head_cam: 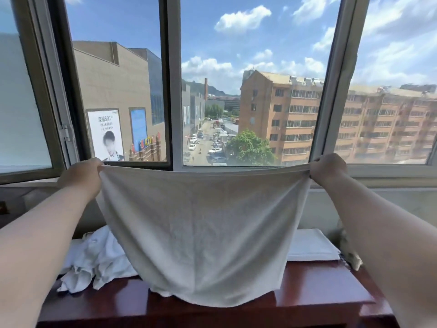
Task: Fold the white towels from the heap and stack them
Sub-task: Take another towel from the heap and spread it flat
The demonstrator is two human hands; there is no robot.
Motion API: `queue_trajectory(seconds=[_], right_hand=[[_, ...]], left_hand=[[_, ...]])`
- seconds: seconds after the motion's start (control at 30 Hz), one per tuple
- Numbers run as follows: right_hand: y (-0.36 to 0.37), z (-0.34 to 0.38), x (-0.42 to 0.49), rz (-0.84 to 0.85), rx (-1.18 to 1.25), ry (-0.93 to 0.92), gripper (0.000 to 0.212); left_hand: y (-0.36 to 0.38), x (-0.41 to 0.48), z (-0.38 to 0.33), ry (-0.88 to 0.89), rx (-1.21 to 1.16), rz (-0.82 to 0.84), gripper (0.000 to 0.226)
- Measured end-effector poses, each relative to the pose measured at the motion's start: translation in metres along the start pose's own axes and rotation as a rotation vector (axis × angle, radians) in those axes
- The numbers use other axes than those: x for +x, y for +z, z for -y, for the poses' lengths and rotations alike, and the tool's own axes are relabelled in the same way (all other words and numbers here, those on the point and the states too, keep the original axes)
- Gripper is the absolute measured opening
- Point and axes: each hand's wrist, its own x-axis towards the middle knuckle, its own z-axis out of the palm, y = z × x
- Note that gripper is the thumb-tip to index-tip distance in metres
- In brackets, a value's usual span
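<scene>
Forearms outstretched, left hand and right hand each have a grip clamped on a top corner of the white towel hanging between heap and stack.

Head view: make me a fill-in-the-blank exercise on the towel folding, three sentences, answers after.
1. The left hand and right hand each grip a top ____ of the spread white towel.
2. The crumpled heap lies on the table to the ____ of the held towel.
3. The folded towel lies to its ____.
Missing words: corner; left; right.
</scene>
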Motion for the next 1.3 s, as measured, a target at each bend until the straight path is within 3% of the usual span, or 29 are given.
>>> queue_trajectory(seconds=[0.2, 0.33, 0.57, 0.8, 0.87, 0.97, 1.13, 1.3], right_hand=[[-0.052, -0.050, -0.057, 0.036, 0.037, -0.006, 0.026], [-0.083, -0.071, -0.077, -0.044, 0.088, 0.049, 0.034], [-0.131, -0.074, -0.092, -0.100, 0.138, 0.049, 0.033], [-0.142, -0.090, -0.111, -0.118, 0.096, 0.011, 0.021], [-0.140, -0.097, -0.115, -0.123, 0.075, 0.011, 0.027], [-0.137, -0.108, -0.117, -0.101, 0.083, 0.077, 0.029], [-0.132, -0.116, -0.114, 0.072, -0.074, 0.206, 0.016], [-0.104, -0.139, -0.095, 0.194, -0.285, 0.166, 0.029]], left_hand=[[-0.033, -0.079, -0.010, -0.017, -0.060, 0.007, 0.030], [-0.062, -0.114, -0.025, -0.042, -0.147, -0.020, 0.030], [-0.112, -0.144, -0.043, -0.106, -0.331, -0.142, 0.022], [-0.129, -0.163, -0.045, -0.113, -0.316, -0.101, 0.014], [-0.128, -0.172, -0.045, -0.129, -0.323, -0.098, 0.014], [-0.124, -0.182, -0.049, -0.167, -0.359, -0.063, 0.015], [-0.113, -0.187, -0.058, -0.286, -0.441, 0.052, 0.019], [-0.058, -0.156, -0.038, -0.479, -0.684, 0.132, 0.024]])
